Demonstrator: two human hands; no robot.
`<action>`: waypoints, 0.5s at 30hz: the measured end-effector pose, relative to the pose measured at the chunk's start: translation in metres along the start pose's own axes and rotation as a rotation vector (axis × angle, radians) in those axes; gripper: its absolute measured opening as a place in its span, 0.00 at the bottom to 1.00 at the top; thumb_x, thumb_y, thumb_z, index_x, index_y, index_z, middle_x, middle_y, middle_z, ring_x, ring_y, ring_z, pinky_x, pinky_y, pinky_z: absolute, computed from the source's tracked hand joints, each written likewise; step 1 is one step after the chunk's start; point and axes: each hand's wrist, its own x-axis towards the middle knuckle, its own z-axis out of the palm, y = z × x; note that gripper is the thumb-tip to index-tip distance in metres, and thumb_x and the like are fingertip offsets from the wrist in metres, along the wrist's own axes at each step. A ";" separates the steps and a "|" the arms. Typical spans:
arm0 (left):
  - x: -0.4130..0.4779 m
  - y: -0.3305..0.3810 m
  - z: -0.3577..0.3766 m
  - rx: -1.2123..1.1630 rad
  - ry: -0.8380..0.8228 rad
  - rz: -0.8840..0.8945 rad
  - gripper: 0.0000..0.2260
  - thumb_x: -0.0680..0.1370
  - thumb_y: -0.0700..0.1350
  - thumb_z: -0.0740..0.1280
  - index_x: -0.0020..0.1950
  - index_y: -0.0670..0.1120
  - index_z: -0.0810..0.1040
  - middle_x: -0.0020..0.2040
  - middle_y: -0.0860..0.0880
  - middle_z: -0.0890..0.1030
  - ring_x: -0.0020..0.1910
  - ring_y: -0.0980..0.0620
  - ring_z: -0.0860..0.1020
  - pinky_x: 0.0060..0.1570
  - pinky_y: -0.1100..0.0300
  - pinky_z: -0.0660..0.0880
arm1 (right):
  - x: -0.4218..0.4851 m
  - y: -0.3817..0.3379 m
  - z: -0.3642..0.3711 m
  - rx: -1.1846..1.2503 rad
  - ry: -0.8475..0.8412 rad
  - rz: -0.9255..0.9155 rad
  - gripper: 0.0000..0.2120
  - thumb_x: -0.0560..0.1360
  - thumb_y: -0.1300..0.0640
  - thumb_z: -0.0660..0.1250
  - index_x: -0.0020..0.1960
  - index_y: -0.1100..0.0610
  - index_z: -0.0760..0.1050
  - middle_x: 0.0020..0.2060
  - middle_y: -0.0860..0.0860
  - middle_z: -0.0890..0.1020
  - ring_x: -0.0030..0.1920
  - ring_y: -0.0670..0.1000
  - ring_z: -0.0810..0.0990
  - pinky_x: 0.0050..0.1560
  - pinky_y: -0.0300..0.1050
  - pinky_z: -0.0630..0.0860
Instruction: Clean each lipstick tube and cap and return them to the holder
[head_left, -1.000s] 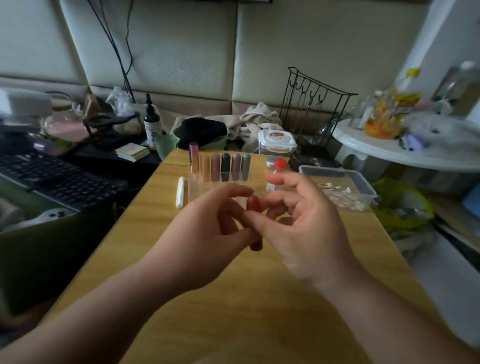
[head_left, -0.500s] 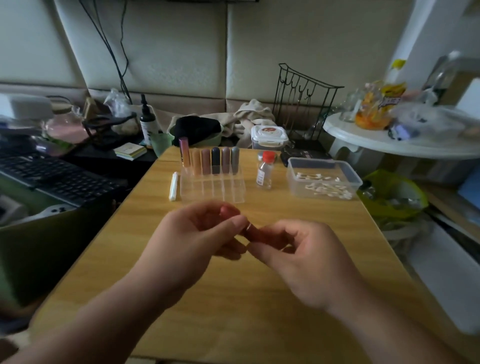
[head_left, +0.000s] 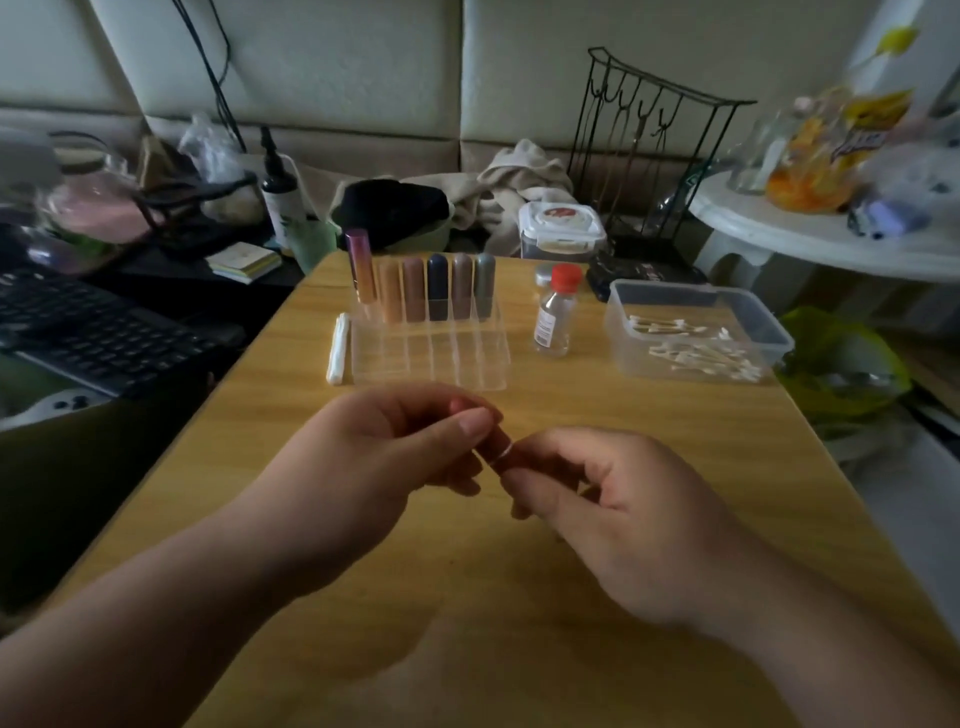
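Observation:
Both hands meet over the middle of the wooden table (head_left: 467, 597) around a dark red lipstick (head_left: 497, 456). My left hand (head_left: 374, 467) pinches its cap end between thumb and fingers; my right hand (head_left: 613, 514) grips its tube end. A thin light ring shows at the seam between the two parts. Most of the lipstick is hidden by my fingers. Beyond my hands stands the clear plastic holder (head_left: 431, 353) with several capped lipsticks (head_left: 436, 293) upright in its back row. A taller pink-gold tube (head_left: 360, 265) stands at the holder's far left.
A white tube (head_left: 337, 349) lies left of the holder. To the right stand a small clear bottle with a red cap (head_left: 555, 312) and a clear box of cotton swabs (head_left: 696, 332). A keyboard (head_left: 93, 332) sits off the left edge; clutter lines the back.
My hands have come down from in front of the holder to lower over the table. The lipstick has gone from upright to lying sideways between them, and the seam ring now shows.

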 end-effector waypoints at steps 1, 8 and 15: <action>0.003 -0.001 -0.001 -0.018 0.004 0.008 0.11 0.72 0.54 0.65 0.49 0.54 0.85 0.45 0.50 0.86 0.43 0.52 0.83 0.46 0.56 0.79 | 0.003 0.001 -0.001 0.005 -0.005 0.006 0.10 0.78 0.44 0.64 0.45 0.46 0.80 0.37 0.48 0.82 0.38 0.47 0.79 0.38 0.46 0.75; 0.034 -0.019 -0.037 -0.594 0.222 -0.104 0.08 0.73 0.40 0.67 0.49 0.40 0.83 0.46 0.42 0.85 0.43 0.49 0.82 0.41 0.59 0.81 | 0.010 0.022 -0.011 0.150 0.021 0.137 0.16 0.71 0.39 0.64 0.45 0.50 0.81 0.31 0.47 0.79 0.30 0.44 0.76 0.31 0.39 0.70; 0.021 -0.047 -0.035 -0.684 0.044 -0.271 0.17 0.65 0.27 0.73 0.48 0.41 0.74 0.50 0.34 0.83 0.51 0.35 0.83 0.49 0.51 0.82 | 0.016 0.034 -0.005 0.450 0.127 0.207 0.11 0.68 0.51 0.73 0.44 0.59 0.81 0.25 0.44 0.77 0.26 0.39 0.73 0.28 0.29 0.67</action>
